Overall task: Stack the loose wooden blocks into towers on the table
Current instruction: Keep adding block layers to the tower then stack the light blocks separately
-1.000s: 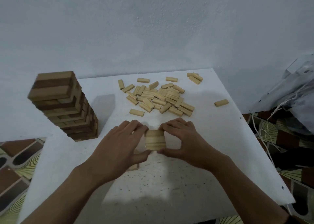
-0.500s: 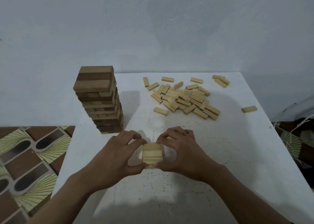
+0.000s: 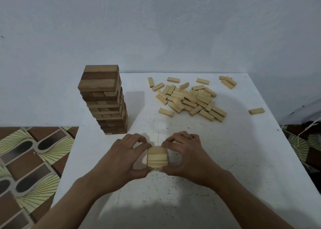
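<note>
Near the front of the white table [image 3: 225, 159], the left hand [image 3: 121, 161] and right hand [image 3: 189, 156] grip a short stack of pale blocks [image 3: 157, 156] from either side, fingers curled against it. A tall darker tower [image 3: 104, 98] stands behind on the left, and a pile of loose blocks [image 3: 189, 98] lies farther back.

A white, speckled table [image 3: 234, 159] stands against a pale bluish plaster wall [image 3: 156, 29], on a floor [image 3: 26, 159] patterned in brown and cream, under dim light.
</note>
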Available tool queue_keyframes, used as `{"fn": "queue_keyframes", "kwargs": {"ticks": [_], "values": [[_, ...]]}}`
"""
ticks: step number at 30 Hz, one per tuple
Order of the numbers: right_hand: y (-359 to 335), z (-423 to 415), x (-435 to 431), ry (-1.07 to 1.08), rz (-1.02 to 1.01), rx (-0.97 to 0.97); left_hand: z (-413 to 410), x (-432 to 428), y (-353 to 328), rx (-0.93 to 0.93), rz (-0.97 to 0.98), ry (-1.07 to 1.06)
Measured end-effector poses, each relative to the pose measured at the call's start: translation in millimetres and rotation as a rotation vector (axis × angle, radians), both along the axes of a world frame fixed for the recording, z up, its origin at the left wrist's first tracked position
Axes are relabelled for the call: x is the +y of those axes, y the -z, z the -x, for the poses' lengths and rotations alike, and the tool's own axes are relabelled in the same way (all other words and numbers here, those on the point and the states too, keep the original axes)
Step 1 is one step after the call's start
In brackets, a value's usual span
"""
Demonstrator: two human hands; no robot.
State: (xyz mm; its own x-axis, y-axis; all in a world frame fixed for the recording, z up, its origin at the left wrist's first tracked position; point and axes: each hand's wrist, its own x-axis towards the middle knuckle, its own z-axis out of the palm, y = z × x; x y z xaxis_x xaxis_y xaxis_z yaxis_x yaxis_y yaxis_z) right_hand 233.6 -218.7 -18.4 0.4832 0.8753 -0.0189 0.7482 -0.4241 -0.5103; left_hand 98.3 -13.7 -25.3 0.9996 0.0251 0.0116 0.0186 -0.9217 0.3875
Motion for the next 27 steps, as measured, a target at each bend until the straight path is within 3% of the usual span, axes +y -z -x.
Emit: {"fn": "queue_keyframes", "kwargs": {"ticks": [27], "values": [[1,-1,1,0.023,0.017,0.066,-10,1,3,0.012,0.139,0.005]]}}
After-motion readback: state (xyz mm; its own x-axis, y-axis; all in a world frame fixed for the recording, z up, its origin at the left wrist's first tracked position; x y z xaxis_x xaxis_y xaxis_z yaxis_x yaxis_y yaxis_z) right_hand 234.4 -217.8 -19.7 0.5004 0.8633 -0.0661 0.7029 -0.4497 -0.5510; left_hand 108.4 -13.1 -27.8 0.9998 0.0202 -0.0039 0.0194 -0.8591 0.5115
